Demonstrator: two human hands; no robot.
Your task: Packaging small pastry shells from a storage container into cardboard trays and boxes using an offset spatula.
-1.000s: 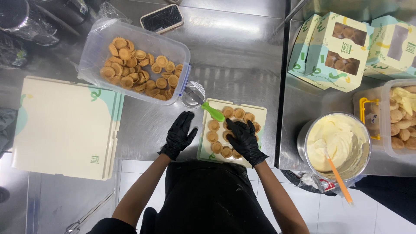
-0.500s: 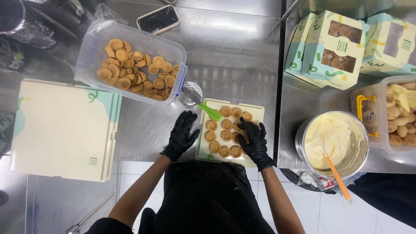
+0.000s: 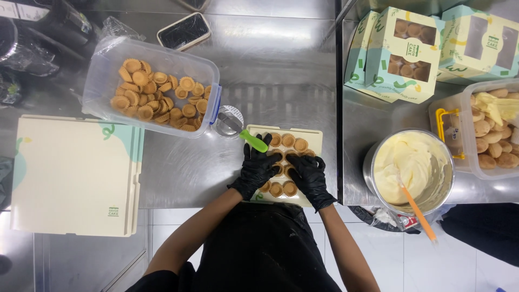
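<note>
Bright, even overhead light; soft glare streaks across the steel surface (image 3: 270, 70) toward its far edge. Shadows are faint. Focus is sharp, with slight wide-angle bending at the edges.

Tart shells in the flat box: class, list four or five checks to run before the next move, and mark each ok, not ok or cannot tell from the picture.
1. Both hands on the shells: left hand and right hand rest over them. Ok.
2. Gloves on both hands. Ok.
3. Box flat on the steel table. Ok.
4. Shells upright in rows: visible ones are; those under the hands, cannot tell.
5. Green spoon clear of the box: its handle overhangs the corner. Not ok.
</note>
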